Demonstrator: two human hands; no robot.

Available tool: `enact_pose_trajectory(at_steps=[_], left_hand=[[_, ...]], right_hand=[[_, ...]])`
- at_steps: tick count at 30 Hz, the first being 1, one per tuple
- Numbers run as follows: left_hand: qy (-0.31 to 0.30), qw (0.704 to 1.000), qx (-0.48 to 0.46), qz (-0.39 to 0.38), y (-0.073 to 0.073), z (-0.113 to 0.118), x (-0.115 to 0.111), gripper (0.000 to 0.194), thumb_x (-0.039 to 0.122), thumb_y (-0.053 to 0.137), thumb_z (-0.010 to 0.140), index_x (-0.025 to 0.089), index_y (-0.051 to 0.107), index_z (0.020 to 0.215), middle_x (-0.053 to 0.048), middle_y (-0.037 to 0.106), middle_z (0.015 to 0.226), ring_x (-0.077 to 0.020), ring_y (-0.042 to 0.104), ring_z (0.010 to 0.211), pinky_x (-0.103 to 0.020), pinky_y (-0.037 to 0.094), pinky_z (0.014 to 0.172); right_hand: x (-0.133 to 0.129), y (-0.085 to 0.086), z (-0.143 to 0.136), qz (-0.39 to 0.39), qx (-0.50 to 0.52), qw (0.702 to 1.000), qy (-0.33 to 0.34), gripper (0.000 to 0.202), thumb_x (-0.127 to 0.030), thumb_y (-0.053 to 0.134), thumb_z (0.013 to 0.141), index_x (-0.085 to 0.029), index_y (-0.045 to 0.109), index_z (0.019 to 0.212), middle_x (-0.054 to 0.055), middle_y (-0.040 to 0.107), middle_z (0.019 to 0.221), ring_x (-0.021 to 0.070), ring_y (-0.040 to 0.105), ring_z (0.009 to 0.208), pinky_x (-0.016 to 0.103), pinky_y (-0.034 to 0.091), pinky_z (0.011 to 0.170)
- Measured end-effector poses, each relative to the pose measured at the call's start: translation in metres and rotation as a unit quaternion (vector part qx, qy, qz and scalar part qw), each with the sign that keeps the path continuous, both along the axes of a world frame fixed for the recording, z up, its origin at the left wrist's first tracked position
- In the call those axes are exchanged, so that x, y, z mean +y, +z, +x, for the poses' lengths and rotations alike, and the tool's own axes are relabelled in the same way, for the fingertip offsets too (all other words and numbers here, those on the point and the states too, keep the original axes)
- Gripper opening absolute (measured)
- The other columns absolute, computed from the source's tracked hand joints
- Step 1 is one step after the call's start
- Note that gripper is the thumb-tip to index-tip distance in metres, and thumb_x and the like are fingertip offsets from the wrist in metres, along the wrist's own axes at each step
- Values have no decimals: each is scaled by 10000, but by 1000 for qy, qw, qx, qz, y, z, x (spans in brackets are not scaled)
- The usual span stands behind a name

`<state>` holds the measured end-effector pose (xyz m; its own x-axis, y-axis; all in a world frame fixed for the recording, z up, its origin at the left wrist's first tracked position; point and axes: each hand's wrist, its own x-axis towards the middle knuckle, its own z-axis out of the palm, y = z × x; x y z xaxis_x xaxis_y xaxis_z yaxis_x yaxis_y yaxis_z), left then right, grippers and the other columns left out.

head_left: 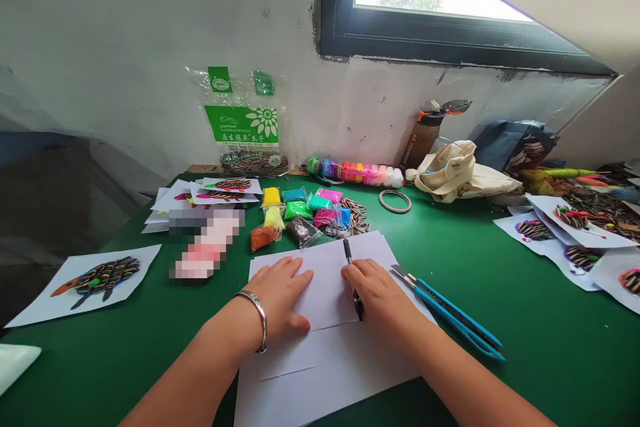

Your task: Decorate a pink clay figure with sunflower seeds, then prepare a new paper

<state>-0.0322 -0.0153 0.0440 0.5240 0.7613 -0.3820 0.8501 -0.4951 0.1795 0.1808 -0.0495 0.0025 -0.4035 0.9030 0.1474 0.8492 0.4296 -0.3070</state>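
Several sheets of white paper (330, 387) lie overlapped on the table in front of me. My left hand (280, 300) rests flat on the upper sheet, fingers spread and thumb apart, with a silver bangle (261, 320) round its wrist. Closed round a black pen (348, 252), my right hand (373, 287) is on the same sheet, with the pen standing steeply in its fingers. Whether the pen's lower end touches the paper I cannot tell. Just right of this hand lies a blue utility knife (450, 310), its blade end at the paper's edge.
Beyond the paper are several coloured clay packets (296, 210) and loose sunflower seeds (356, 217). A seed bag (245, 127) leans on the wall. Further right are a tape roll (395, 201), a bottle (421, 140) and a cloth bag (457, 173). Seed-covered pictures (107, 280) lie at both sides.
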Motion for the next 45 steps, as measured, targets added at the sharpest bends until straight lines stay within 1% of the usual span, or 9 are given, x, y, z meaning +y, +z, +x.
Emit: enact_pose_trajectory(at_steps=[3, 9, 13, 21, 27, 31, 36, 41, 45], left_hand=[[4, 1000, 1, -5, -2, -1, 0, 775, 435, 727, 668, 246, 449, 1366, -144, 338, 1492, -327, 262, 1383, -519, 287, 1081], [19, 1000, -7, -15, -3, -2, -1, 844, 446, 749, 637, 259, 420, 1392, -158, 273, 1519, -351, 229, 1392, -546, 249, 1092], [6, 1000, -10, -11, 1, -2, -2, 878, 476, 756, 613, 267, 418, 1396, -171, 289, 1510, -361, 244, 1383, -545, 264, 1079], [1, 1000, 10, -20, 7, 2, -1, 883, 482, 747, 602, 268, 424, 1396, -174, 305, 1500, -377, 270, 1365, -537, 297, 1058], [19, 1000, -5, -13, -4, 2, 0, 943, 522, 753, 581, 296, 382, 1418, -154, 241, 1531, -373, 197, 1396, -511, 241, 1100], [13, 1000, -14, 3, -9, 1, 1, 900, 510, 749, 596, 282, 417, 1401, -162, 301, 1503, -385, 246, 1374, -519, 269, 1088], [-4, 1000, -24, 13, -6, 2, 2, 833, 484, 742, 606, 252, 476, 1360, -171, 396, 1429, -401, 328, 1318, -521, 323, 1055], [-13, 999, -31, 13, -1, 5, -1, 731, 418, 693, 663, 235, 492, 1341, -170, 457, 1364, -362, 409, 1254, -474, 390, 1005], [5, 1000, -26, 15, -3, 5, 0, 776, 444, 699, 658, 243, 462, 1369, -167, 423, 1407, -362, 373, 1292, -493, 340, 1044]], right_hand=[[0, 2, 3, -29, 23, 999, -16, 291, 54, 420, 724, -196, 515, 839, 66, 577, 930, 203, 531, 873, 309, 453, 739], [16, -19, 14, 37, 63, 997, -5, 363, 14, 425, 764, -183, 500, 1059, 120, 567, 1157, 270, 397, 1250, 446, 359, 1017], [23, -28, 15, 42, 94, 994, -23, 336, -1, 460, 754, -187, 494, 1031, 114, 574, 1141, 251, 483, 1150, 410, 413, 963], [20, -23, 14, 50, 73, 995, -35, 300, -11, 476, 763, -194, 513, 997, 85, 589, 1004, 234, 521, 996, 367, 440, 855], [23, -27, 11, 69, 62, 994, -49, 266, -30, 483, 789, -192, 530, 994, 90, 577, 1027, 229, 512, 997, 349, 427, 848], [23, -28, 9, 80, 45, 994, -58, 246, -43, 491, 802, -198, 539, 987, 82, 579, 995, 230, 508, 982, 353, 409, 860], [23, -23, 9, 77, 32, 995, -57, 241, -50, 483, 824, -210, 546, 993, 81, 583, 998, 236, 503, 990, 361, 399, 866], [24, -23, 13, 69, 22, 997, -41, 241, -63, 482, 842, -204, 552, 1025, 86, 580, 1021, 228, 496, 1000, 347, 402, 865], [26, -26, 16, 68, 25, 996, -46, 221, -91, 490, 850, -210, 552, 1027, 80, 568, 1013, 225, 494, 990, 344, 403, 860]])
